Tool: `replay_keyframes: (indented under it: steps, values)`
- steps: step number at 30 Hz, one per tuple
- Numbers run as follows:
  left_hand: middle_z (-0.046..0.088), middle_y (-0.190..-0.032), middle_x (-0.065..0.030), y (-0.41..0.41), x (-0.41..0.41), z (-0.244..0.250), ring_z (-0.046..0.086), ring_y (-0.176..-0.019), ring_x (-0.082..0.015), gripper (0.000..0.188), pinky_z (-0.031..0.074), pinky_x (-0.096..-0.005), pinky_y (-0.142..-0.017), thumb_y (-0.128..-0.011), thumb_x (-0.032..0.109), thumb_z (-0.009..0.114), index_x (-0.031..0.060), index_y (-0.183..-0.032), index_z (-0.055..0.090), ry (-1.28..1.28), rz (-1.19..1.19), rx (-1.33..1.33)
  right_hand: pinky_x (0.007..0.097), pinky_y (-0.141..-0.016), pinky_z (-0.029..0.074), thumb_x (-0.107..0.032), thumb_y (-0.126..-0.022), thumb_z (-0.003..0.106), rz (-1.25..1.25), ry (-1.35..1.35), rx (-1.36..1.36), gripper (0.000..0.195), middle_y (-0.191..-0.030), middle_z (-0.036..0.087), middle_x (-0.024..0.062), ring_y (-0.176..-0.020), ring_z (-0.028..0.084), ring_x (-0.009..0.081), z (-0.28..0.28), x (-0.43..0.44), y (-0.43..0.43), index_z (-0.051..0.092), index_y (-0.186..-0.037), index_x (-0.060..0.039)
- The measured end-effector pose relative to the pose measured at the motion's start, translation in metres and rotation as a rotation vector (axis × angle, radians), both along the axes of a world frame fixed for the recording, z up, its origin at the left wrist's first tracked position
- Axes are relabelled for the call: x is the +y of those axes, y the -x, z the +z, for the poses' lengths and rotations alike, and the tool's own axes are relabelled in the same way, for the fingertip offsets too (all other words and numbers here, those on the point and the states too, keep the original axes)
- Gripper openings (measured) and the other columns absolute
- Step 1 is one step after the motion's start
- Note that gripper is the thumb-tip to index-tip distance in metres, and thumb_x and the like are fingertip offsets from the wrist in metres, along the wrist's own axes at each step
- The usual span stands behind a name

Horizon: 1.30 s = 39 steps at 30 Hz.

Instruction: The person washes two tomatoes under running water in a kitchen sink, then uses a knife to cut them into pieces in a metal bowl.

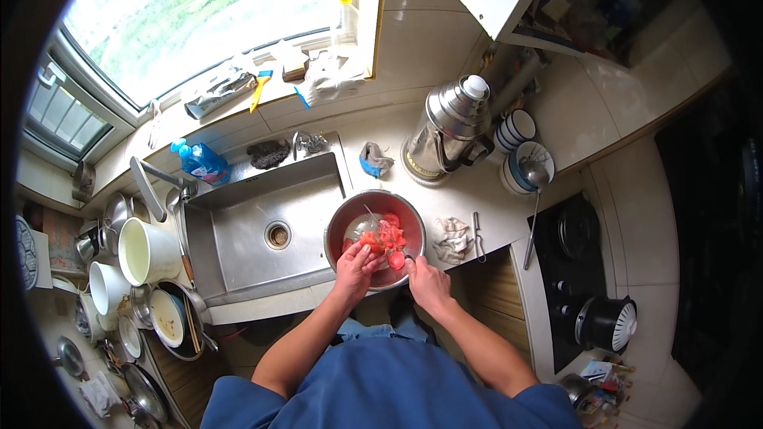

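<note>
A steel bowl [415, 214] stands at the sink's right edge, on the counter side. Several cut pieces of red tomato [391, 233] and some liquid lie inside it. Over the bowl's near left part, my left hand [356, 271] grips a peeled-looking tomato piece [372, 241] between thumb and fingers. My right hand [428, 283] is closed at the near right rim around a small tool with a dark handle [408, 257]. A round red slice [396, 260] is beside the tool's tip; the blade itself cannot be made out.
Left of the bowl is a steel sink [238, 226] with a faucet [149, 187]. A tall metal thermos [447, 131] stands behind right. A crumpled cloth [451, 241] and a peeler [477, 237] lie on the right counter. White pots [149, 250] crowd the left side; a cooktop [566, 286] is far right.
</note>
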<state>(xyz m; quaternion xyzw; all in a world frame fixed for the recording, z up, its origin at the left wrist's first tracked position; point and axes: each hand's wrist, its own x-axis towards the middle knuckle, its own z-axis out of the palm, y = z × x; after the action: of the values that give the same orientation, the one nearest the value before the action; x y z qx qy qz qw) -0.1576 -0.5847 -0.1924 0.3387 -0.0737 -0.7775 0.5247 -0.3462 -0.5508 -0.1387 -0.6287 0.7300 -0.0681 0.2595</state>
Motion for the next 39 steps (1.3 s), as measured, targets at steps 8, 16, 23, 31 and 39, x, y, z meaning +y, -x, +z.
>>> replay_keyframes:
  steps: [8, 16, 23, 31, 39]
  values:
    - [0.066, -0.12, -0.0146, -0.016, -0.004, -0.012, 0.069, -0.108, -0.0313, 0.032, 0.061, -0.0457, -0.092, -0.102, 0.008, 0.058, 0.0037, -0.133, 0.052, 0.031, -0.002, 0.037, 0.0603, -0.066, 0.051, -0.043, -0.108, 0.042, 0.047, 0.106, -0.288, 0.039, -0.078, 0.068, 0.0241, -0.076, 0.066, 0.0487, 0.029, 0.03, 0.003, 0.057, -0.098, -0.0074]
    - [0.066, -0.119, -0.0129, -0.009, -0.003, -0.008, 0.069, -0.104, -0.0234, 0.034, 0.06, -0.0392, -0.092, -0.101, 0.008, 0.061, 0.0009, -0.132, 0.052, 0.095, -0.058, -0.014, 0.0608, -0.065, 0.051, -0.042, -0.108, 0.042, 0.074, 0.096, -0.158, 0.039, -0.077, 0.069, 0.0236, -0.074, 0.067, 0.0487, 0.033, 0.029, -0.005, 0.056, -0.102, -0.0068]
    - [0.066, -0.12, -0.0109, -0.008, -0.001, -0.015, 0.068, -0.104, -0.0187, 0.033, 0.059, -0.0314, -0.089, -0.101, 0.008, 0.061, -0.0008, -0.132, 0.055, 0.109, -0.069, -0.117, 0.0632, -0.072, 0.051, -0.047, -0.108, 0.036, 0.04, -0.03, -0.183, 0.046, -0.082, 0.07, 0.0264, -0.079, 0.067, 0.0501, 0.018, 0.015, -0.016, 0.056, -0.104, -0.0052]
    - [0.067, -0.123, -0.0112, 0.001, 0.003, -0.012, 0.069, -0.106, -0.019, 0.036, 0.058, -0.0303, -0.091, -0.101, 0.008, 0.061, -0.0018, -0.136, 0.055, 0.108, -0.095, -0.104, 0.0629, -0.072, 0.051, -0.046, -0.108, 0.038, 0.019, -0.029, -0.149, 0.045, -0.082, 0.069, 0.0286, -0.081, 0.067, 0.0511, 0.018, 0.002, -0.022, 0.057, -0.105, -0.0047]
    - [0.068, -0.114, -0.0106, -0.008, -0.004, -0.013, 0.069, -0.102, -0.0197, 0.024, 0.059, -0.0348, -0.092, -0.1, 0.008, 0.062, 0.0027, -0.122, 0.055, -0.017, 0.073, -0.042, 0.0621, -0.062, 0.052, -0.043, -0.107, 0.04, 0.101, 0.093, -0.046, 0.038, -0.07, 0.068, 0.0243, -0.067, 0.067, 0.049, 0.005, 0.01, -0.021, 0.052, -0.115, -0.008]
